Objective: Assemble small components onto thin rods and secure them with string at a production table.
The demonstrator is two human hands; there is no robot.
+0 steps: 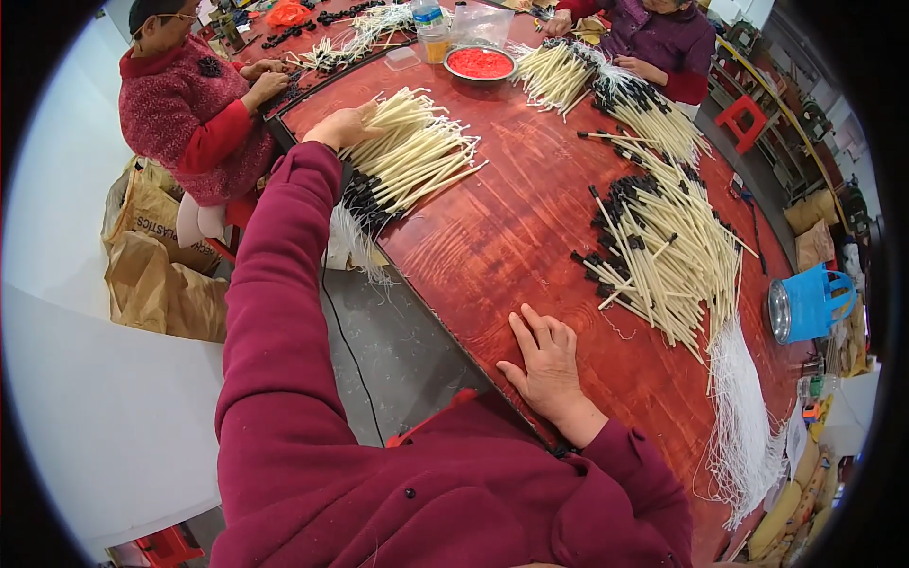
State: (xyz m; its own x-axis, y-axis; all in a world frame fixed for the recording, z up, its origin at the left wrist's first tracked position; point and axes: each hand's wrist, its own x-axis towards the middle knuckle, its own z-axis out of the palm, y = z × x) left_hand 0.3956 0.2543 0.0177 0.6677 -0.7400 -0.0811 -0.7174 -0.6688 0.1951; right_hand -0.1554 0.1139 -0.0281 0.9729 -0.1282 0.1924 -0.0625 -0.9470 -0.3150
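My left arm is stretched out to the far left of the table. My left hand point(346, 127) rests at the edge of a pile of cream-coloured sticks point(417, 151), its fingers extended against them. Black caps and white strings point(352, 237) sit at the pile's near end, the strings hanging past the table edge. My right hand point(547, 367) lies palm down on the red wooden table point(492, 237) near its front edge, fingers spread, holding nothing. To its right is a larger heap of the same black-capped sticks point(663, 260), with long white strings point(743, 417) trailing toward me.
A metal dish of red bits point(480, 63) and a plastic bottle point(431, 33) stand at the back. Two people point(194, 114) point(653, 43) work across the table. At the right edge is a blue bucket-like container point(810, 305). Brown sacks point(166, 275) stand on the left.
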